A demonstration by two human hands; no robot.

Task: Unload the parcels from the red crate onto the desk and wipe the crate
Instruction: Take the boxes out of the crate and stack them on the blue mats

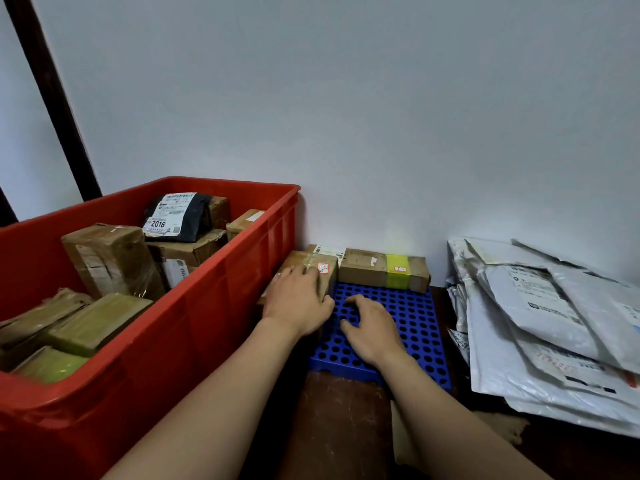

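Note:
The red crate [221, 292] stands at the left, filled with several brown taped parcels and one black bag with a white label [176, 216]. Right beside its outer wall, a brown parcel [311, 263] with a small red-edged sticker lies on a blue perforated mat [408, 317]. My left hand [298, 299] lies on top of this parcel, fingers spread over its near end. My right hand [370, 327] hovers over or rests on the mat just right of it, fingers loosely curled and holding nothing. A second brown parcel [363, 268] with a yellow-green tape band lies behind, against the wall.
A heap of grey and white plastic mailer bags [540, 323] fills the right side of the dark wooden desk [339, 410]. A torn piece of brown paper [498, 427] lies near the front. The white wall closes the back.

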